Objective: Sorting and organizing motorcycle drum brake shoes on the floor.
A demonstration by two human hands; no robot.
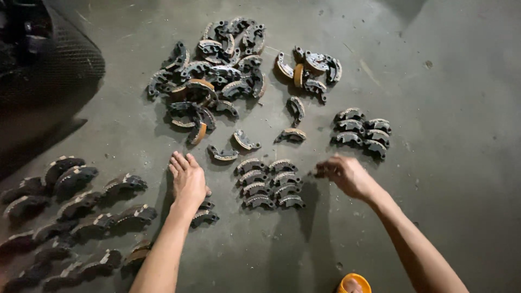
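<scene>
Dim grey concrete floor [450,108], heaped brake shoes [217,70], left hand [188,182] flat, fingers spread, right hand [343,174] loosely curled, grip unclear

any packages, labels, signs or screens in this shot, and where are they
None in view: only curved dark metal brake shoes lying loose and in rows on the grey floor, the left hand and right hand above them.

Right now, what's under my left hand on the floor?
Dark curved brake shoes poke out from beneath the left hand, lying on the grey floor. The palm covers the rest, so how many lie under it cannot be seen.
</scene>
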